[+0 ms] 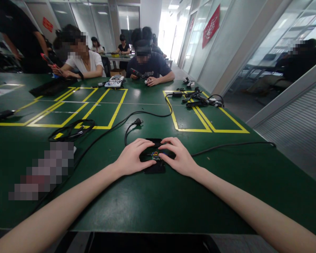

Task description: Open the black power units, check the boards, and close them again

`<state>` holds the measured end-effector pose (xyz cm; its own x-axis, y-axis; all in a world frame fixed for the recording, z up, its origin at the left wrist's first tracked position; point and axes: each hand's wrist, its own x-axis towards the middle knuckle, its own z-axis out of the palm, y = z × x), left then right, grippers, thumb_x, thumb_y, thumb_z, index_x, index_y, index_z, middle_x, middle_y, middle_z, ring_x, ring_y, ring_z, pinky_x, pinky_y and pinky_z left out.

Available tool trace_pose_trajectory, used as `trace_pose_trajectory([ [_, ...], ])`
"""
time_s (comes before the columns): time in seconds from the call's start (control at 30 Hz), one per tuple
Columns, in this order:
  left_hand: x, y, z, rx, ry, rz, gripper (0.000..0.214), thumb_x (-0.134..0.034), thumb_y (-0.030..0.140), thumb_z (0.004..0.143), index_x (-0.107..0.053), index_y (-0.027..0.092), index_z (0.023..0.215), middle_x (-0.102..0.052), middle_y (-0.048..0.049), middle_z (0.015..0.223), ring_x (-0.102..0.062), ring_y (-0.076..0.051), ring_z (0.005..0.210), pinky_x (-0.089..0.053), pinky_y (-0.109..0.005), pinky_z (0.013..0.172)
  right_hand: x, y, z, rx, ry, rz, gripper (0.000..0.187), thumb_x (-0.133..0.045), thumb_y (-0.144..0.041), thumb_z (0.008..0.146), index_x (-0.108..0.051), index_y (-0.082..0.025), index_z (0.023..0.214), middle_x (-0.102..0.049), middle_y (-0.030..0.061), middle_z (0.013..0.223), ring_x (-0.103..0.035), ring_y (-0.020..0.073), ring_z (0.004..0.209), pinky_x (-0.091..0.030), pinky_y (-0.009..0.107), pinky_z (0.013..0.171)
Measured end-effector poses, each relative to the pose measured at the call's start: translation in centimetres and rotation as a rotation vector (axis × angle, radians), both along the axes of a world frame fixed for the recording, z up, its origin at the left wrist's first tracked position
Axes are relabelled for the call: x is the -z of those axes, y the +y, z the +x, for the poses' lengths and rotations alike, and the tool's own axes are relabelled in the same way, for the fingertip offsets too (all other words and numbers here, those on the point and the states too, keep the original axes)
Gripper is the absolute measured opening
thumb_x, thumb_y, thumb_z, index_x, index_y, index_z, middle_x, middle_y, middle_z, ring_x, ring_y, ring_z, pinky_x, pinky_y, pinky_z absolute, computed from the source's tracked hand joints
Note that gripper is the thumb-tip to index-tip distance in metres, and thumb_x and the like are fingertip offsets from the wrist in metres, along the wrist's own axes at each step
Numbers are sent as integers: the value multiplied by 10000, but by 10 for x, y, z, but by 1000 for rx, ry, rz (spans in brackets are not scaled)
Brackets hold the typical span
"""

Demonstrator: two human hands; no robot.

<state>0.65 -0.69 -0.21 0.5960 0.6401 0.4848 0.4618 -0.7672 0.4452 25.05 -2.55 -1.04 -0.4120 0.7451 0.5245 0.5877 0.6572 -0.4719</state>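
Observation:
A small black device (155, 168), opened so that coloured parts show inside, lies on the green table (147, 203) right in front of me. My left hand (133, 157) curls over its left side, fingers and thumb pressed on the case. My right hand (177, 156) grips its right side the same way, fingertips meeting the left hand's near the exposed parts. A black cable with a plug (137, 122) runs away from the device towards the far side.
Yellow tape outlines mark the table. A coil of black cable (72, 129) lies at left, and more black adapters and cables (200, 99) at far right. Two people sit across the table working with tools; others sit further back. A glass wall runs on the right.

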Motion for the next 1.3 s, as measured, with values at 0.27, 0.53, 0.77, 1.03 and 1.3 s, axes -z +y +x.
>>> trace_pose_trajectory([
  [0.27, -3, 5, -8, -72, -21, 20, 281, -628, 205, 862, -697, 209, 1134, -693, -89, 1181, -657, -264, 1117, -574, -435, 981, -8, 11, 34, -169, -134, -91, 101, -697, -204, 895, -736, -208, 988, -703, 77, 991, -667, 234, 931, -573, 400, 846],
  [0.53, -4, 13, -17, 47, 204, -23, 642, -786, 466, 812, -606, 243, 1385, -628, -132, 1398, -587, -338, 1287, -501, -526, 1088, 6, 15, 25, -53, -126, -70, 145, -620, -269, 999, -750, -207, 982, -703, 85, 998, -694, 228, 929, -588, 372, 831],
  [0.77, 0, 11, -7, -6, 210, -3, 509, -762, 404, 844, -641, 214, 1301, -652, -135, 1320, -586, -331, 1246, -506, -526, 1063, 3, 13, 20, -53, -66, -92, 169, -576, -240, 1000, -743, -214, 1009, -661, 101, 1202, -699, 233, 1033, -603, 401, 920],
  [1.03, 2, 9, -2, -65, 183, 26, 343, -678, 442, 955, -668, 213, 1210, -665, -115, 1242, -611, -299, 1167, -547, -487, 1012, -1, 7, 10, -37, 7, -161, 130, -704, -283, 887, -770, -184, 937, -682, 114, 1154, -713, 221, 924, -603, 295, 609],
  [1.3, 4, 14, -11, -86, 180, 5, 273, -552, 340, 1021, -662, 192, 1223, -636, -121, 1257, -640, -280, 1161, -572, -454, 985, 4, 8, 5, 7, -11, -124, 159, -780, -236, 809, -798, -179, 957, -750, 105, 1223, -760, 251, 998, -648, 386, 845],
])
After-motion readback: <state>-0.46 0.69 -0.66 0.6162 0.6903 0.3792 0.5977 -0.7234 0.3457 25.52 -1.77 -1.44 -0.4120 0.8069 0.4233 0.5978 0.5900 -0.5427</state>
